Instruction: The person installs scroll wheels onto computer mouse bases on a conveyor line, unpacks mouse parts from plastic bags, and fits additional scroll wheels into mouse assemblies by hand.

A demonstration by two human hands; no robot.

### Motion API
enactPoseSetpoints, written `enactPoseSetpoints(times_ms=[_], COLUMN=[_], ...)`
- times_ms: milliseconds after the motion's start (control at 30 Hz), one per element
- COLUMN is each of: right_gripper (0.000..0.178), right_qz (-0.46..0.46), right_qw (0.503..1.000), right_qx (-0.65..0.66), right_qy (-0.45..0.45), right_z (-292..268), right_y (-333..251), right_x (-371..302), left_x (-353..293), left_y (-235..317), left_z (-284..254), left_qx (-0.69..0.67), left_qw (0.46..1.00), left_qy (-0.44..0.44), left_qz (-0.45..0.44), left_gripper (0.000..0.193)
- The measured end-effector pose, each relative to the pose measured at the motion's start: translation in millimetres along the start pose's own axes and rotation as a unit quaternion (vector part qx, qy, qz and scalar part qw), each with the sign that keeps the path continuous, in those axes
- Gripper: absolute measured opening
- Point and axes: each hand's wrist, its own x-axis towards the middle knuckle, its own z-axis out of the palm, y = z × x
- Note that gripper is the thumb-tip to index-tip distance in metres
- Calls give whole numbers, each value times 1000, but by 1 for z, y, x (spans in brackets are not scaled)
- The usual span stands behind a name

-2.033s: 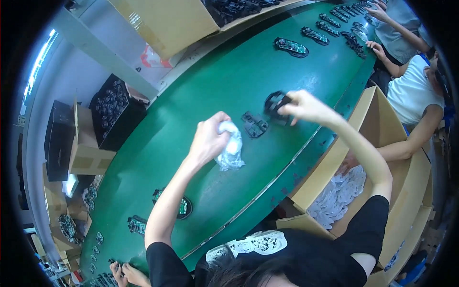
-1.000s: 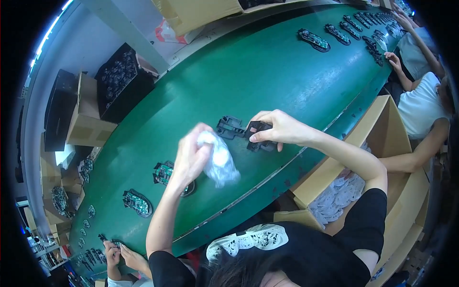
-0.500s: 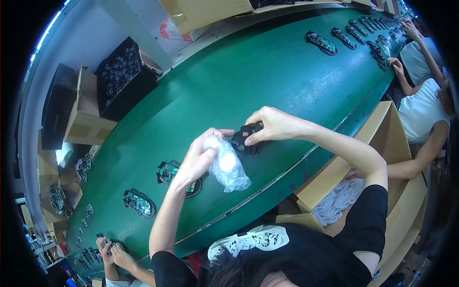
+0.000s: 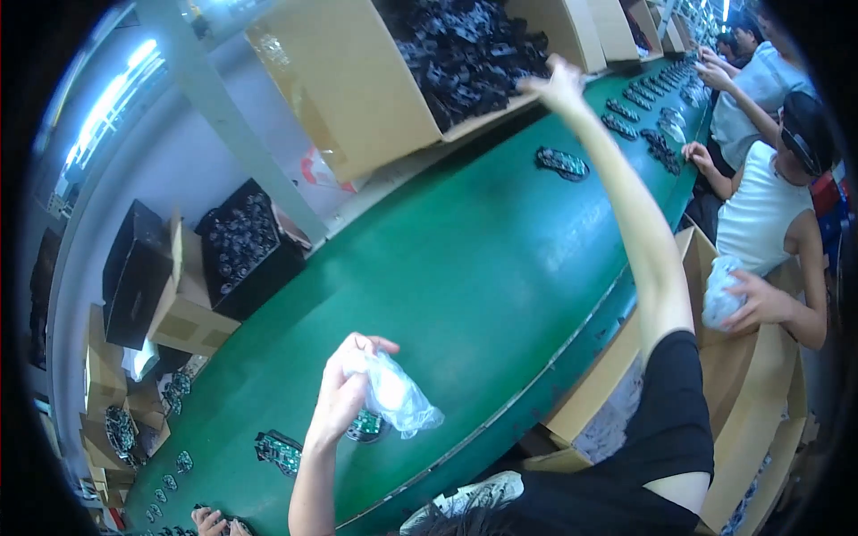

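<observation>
My left hand (image 4: pixel 341 389) is closed on a crinkled clear plastic bag (image 4: pixel 399 393) with something whitish inside, held above the green belt. A round green circuit board (image 4: pixel 366 425) lies on the belt, partly behind this hand and wrist. Another circuit board in a dark housing (image 4: pixel 279 451) rests to its left. My right arm stretches far forward, and my right hand (image 4: pixel 561 85) is at the near right edge of a large cardboard box heaped with black plastic parts (image 4: pixel 465 58). Its fingers are spread and a little blurred, with nothing visible in them.
The green belt (image 4: pixel 429 268) runs from lower left to upper right, with rows of circuit boards (image 4: pixel 561 163) farther along. A black bin (image 4: pixel 246 241) of dark parts stands left. At right, a co-worker's hand (image 4: pixel 758 302) holds a bagged item above open cartons (image 4: pixel 581 402).
My right hand has left the spot beside the bag, where it held a black plastic part, and reached forward to the box. My left hand keeps the bag. The view has shifted upward.
</observation>
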Motion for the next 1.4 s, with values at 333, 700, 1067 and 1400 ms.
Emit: enactPoseSetpoints(times_ms=[333, 700, 1067, 1400], right_gripper=[80, 58, 35, 45], right_qz=[285, 39, 549, 475], right_qw=[533, 934, 736, 591], right_qx=[544, 348, 286, 436], right_qy=[-582, -65, 273, 485], right_z=[-166, -312, -446, -508], right_y=[-184, -216, -135, 50], right_x=[-298, -442, -722, -820], left_x=[10, -50, -99, -216], left_y=[42, 29, 73, 57], left_z=[54, 188, 271, 521], left_qx=[-74, 59, 151, 192], left_qw=[989, 916, 767, 517], left_qy=[-18, -197, -517, -483], left_qz=[125, 344, 350, 680], left_gripper=[16, 42, 67, 80])
